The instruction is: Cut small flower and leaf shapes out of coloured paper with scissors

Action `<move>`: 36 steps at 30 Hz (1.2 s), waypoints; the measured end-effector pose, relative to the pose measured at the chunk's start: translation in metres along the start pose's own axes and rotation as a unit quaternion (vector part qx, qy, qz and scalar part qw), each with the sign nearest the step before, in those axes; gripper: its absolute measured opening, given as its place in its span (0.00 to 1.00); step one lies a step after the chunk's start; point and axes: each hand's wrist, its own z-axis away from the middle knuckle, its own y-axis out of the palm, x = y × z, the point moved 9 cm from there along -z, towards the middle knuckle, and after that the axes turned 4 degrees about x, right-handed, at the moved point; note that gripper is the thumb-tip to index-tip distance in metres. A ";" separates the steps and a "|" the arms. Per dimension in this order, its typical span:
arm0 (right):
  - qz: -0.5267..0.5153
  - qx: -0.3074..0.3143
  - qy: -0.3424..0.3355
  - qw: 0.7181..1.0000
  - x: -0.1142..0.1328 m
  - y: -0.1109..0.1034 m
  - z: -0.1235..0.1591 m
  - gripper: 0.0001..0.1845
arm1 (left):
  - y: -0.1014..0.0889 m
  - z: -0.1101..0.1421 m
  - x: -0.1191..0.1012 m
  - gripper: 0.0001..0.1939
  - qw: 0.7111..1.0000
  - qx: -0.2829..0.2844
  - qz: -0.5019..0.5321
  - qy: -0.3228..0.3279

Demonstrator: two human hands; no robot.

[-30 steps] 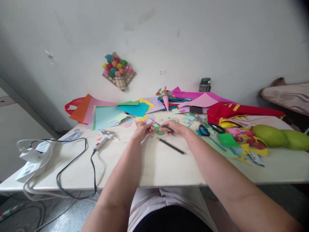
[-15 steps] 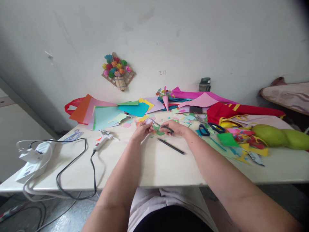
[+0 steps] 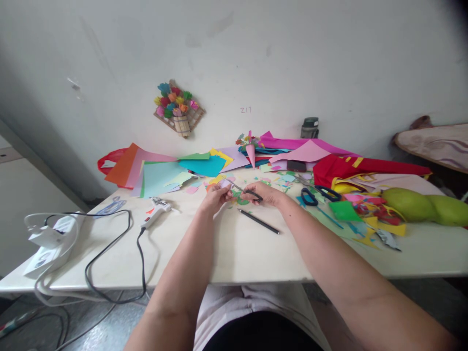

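Note:
My left hand (image 3: 218,197) pinches a small piece of pale lilac paper (image 3: 225,185), mostly covered by the fingers. In my right hand (image 3: 263,193) is a pair of scissors (image 3: 238,187), its blades pointing left toward that paper. Whether the blades touch the paper I cannot make out. Just below the hands a black pencil (image 3: 259,221) lies slantwise on the table. Green and coloured paper scraps (image 3: 239,199) are scattered under and behind my fingers. Beyond them stands a small pink paper cone with paper flowers (image 3: 250,152).
To the left, a glue gun (image 3: 156,212) trails its black cord to a white power strip (image 3: 51,246). Coloured paper sheets (image 3: 157,175) line the back. On the right lie larger scissors (image 3: 317,194), a red cloth bag (image 3: 336,170) and green fruits (image 3: 409,205).

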 end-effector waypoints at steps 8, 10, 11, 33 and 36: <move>0.040 -0.013 0.007 0.999 -0.006 -0.004 -0.005 0.10 | -0.003 -0.001 0.000 0.12 1.000 0.002 -0.015 0.010; 0.067 -0.030 0.007 0.997 -0.009 -0.008 -0.007 0.12 | -0.006 -0.001 0.000 0.12 1.000 -0.008 -0.025 0.007; 0.082 -0.041 0.005 0.996 -0.009 -0.011 -0.008 0.14 | -0.007 -0.001 0.001 0.12 0.999 -0.013 -0.030 0.005; 0.062 -0.046 0.001 0.997 -0.011 -0.015 -0.006 0.07 | -0.017 0.001 -0.006 0.14 0.996 -0.060 -0.059 0.025; 0.018 -0.019 -0.002 1.000 -0.011 -0.011 -0.005 0.06 | -0.016 0.000 -0.005 0.13 0.997 -0.051 -0.052 0.023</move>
